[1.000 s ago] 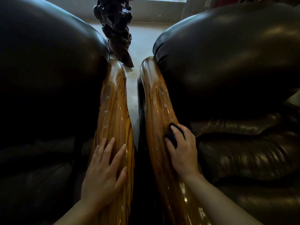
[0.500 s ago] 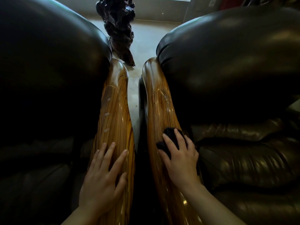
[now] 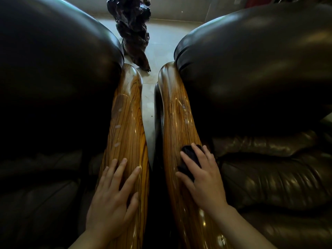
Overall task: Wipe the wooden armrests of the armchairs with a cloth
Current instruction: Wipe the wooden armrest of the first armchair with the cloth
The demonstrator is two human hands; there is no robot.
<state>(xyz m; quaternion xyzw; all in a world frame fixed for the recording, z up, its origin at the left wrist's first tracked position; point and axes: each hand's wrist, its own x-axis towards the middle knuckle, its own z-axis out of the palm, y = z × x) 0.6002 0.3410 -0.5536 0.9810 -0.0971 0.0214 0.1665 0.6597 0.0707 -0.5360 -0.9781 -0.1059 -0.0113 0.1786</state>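
Note:
Two glossy striped wooden armrests run side by side away from me. On the left armrest [image 3: 125, 123] my left hand [image 3: 113, 198] lies flat with its fingers spread and nothing in it. My right hand [image 3: 204, 178] presses a dark cloth [image 3: 190, 160] onto the right armrest [image 3: 176, 114], about halfway along it. The cloth shows between my thumb and fingers; the rest is under the palm. Small pale spots dot both armrests farther up.
Dark leather armchair backs bulge at left [image 3: 53, 69] and right [image 3: 251, 69], with a creased leather seat cushion [image 3: 269, 177] at lower right. A narrow gap of pale floor [image 3: 149, 105] separates the chairs. A dark gnarled wood sculpture [image 3: 133, 31] stands beyond the gap.
My right hand has slid the cloth slightly toward me and to the left along the right armrest. My left hand has stayed in place.

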